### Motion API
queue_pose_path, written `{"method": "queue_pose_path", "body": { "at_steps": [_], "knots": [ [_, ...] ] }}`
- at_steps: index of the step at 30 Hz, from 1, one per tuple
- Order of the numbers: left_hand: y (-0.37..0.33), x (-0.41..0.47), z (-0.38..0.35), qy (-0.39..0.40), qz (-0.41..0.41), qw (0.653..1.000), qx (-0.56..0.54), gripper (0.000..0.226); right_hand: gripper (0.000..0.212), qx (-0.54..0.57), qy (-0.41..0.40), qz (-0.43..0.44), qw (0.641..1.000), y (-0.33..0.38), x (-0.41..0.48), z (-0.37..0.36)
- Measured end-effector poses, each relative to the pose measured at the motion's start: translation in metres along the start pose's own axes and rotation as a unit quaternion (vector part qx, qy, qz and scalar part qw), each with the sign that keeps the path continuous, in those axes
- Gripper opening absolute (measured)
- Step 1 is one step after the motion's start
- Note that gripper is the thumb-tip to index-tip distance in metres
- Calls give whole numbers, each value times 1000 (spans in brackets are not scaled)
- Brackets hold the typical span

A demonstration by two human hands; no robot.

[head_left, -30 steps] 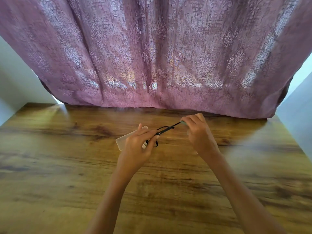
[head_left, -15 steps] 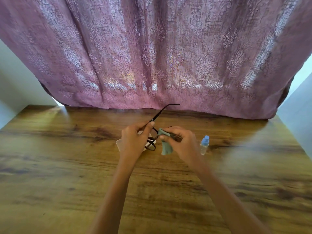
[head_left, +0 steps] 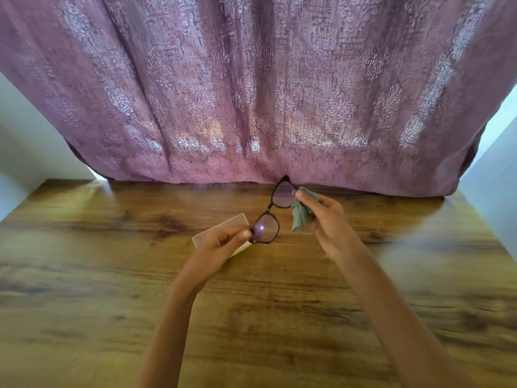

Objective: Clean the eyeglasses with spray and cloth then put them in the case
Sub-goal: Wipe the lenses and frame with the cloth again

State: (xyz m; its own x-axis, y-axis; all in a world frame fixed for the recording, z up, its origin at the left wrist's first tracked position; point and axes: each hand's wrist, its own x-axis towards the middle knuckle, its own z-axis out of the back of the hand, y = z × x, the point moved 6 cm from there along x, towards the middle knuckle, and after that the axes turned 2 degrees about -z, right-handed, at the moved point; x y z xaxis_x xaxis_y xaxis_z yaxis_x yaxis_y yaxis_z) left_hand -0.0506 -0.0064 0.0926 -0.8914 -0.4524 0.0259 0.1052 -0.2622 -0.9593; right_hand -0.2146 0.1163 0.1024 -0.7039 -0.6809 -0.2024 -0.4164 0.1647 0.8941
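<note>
Eyeglasses now face the camera, held above the table, no temple sticking up as half a second ago; spray bottle gone from sight. Pale case lies on the table beneath the left hand, thumb and fingers pinching the near lens rim; right hand grips the green cloth at the far lens, thumb on its edge. Judgement: steady by the frame only, keep cloth between fingertips and glass, rub lightly on both faces

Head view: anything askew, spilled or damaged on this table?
Nothing stands out. The left hand pinches the eyeglasses by one end, the right hand holds the cloth at the other lens, the case lies on the table.
</note>
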Motion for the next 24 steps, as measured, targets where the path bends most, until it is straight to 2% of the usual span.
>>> {"method": "queue_pose_path", "body": {
  "at_steps": [3, 8, 12, 15, 19, 24],
  "knots": [
    [0, 0, -3, -25, -12, 1000, 0, 23, 10, 85, -10, -48, 995, 1, 4, 3],
    [-15, 8, -5, -85, -40, 995, -18, 12, 9, 129, -34, -64, 989, -6, 9, 9],
    [-12, 14, -5, -161, 4, 981, -108, 11, 30, 29, -31, -50, 998, -21, -1, 10],
    [-10, 21, -11, -187, 26, 969, -158, 10, 42, -17, 15, -46, 999, -32, -17, -8],
    [-17, 25, -21, -212, 31, 955, -205, 8, 15, -78, 22, 20, 996, -28, -28, -28],
    [-15, 25, -24, -243, 59, 939, -237, 15, 15, -158, 18, 88, 983, -22, -26, -35]
  ]
}}
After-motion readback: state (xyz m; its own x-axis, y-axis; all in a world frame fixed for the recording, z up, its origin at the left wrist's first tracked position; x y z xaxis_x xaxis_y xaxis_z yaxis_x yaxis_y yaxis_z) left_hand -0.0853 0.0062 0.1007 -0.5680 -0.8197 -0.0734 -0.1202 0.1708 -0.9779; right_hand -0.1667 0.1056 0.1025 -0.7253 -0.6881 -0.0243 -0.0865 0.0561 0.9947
